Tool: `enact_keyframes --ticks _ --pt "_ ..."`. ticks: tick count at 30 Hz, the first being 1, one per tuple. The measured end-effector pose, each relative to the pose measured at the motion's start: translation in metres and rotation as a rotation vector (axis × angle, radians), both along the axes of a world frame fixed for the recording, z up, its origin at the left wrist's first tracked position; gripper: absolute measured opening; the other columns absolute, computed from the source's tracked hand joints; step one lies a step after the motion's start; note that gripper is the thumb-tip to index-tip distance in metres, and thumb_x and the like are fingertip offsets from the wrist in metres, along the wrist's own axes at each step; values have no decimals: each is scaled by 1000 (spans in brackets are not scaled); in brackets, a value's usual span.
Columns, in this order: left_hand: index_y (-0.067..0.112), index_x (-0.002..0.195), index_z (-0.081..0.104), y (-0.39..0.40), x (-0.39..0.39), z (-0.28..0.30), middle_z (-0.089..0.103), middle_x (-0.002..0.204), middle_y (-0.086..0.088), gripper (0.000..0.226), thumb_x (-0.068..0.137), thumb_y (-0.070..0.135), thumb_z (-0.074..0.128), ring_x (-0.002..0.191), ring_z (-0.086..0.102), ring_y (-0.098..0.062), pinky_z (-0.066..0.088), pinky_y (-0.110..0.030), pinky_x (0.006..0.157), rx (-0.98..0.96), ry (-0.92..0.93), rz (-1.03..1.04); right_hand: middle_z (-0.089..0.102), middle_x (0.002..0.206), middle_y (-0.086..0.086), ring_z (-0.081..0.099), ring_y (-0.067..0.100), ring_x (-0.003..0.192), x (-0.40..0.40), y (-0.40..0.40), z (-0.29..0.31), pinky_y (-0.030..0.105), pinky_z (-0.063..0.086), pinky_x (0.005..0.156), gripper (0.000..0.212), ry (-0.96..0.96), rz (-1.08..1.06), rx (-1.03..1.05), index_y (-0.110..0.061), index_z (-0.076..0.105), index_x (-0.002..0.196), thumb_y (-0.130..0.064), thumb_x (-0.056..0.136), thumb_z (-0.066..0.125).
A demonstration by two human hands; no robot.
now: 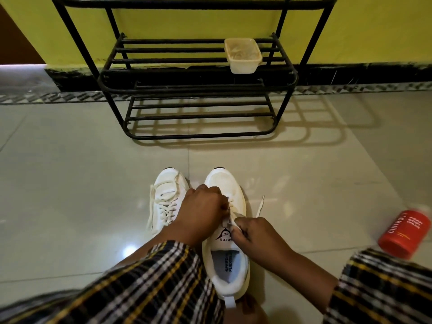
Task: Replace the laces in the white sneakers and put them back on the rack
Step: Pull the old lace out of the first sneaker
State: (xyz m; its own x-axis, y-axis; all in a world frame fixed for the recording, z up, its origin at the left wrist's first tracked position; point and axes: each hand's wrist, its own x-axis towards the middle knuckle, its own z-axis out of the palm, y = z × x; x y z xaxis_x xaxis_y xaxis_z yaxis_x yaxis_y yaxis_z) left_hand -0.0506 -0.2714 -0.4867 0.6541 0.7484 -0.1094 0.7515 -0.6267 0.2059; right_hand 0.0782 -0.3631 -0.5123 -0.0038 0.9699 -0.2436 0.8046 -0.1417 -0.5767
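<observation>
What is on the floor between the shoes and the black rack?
Nothing: the head view shows only bare floor tiles between the sneakers and the rack.

Open floor (pixel 233 150) is seen between the sneakers (pixel 224 195) and the rack (pixel 198 90). One shelf is partly taken by a plastic tub (pixel 243 56). A red bottle (pixel 404 232) lies on the right.

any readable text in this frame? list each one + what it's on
"CINTHOL" and "FOAM BODY WASH": on the red bottle lying on the floor at right.
"SPEED": partly hidden, under the logo on the tongue of the right sneaker.
"SPEED" over "FLEXIBL...": on that sneaker's insole; the ends of both lines are cut off.
Left sneaker, plastic container, rack: no text shows.
</observation>
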Motion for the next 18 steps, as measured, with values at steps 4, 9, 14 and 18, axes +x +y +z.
enact_keyframes --ticks 4,9,14,18 --pt "27 107 66 1 0 3 62 110 6 25 94 34 46 106 50 -20 32 -31 84 33 -2 -7 35 53 0 38 13 52 1 -1 1 30 28 52 42 9 1 14 -22 29 55 -29 93 46" --pt "19 94 70 22 -19 13 65 98 2 17 88 22 53 93 60 -21 44 -32 79 51 -260 214 31 50 -1 36 15 51 3 -1 3 37 30 56 37 32 -29 36 -21 26 53 -44 81 34" --pt "14 82 63 40 -52 8 65 81 0 10 90 14 57 69 59 -13 45 -27 66 -124 -675 608 33 50 0 41 18 57 5 -1 1 38 35 59 40 43 -51 28 -21 27 53 -54 76 25" --pt "9 86 58 54 -72 6 64 79 3 22 94 -3 42 75 63 -12 50 -31 73 -515 -1216 955 34 51 -2 39 17 55 7 0 -3 34 32 56 44 65 -71 7 -21 28 54 -32 92 46"
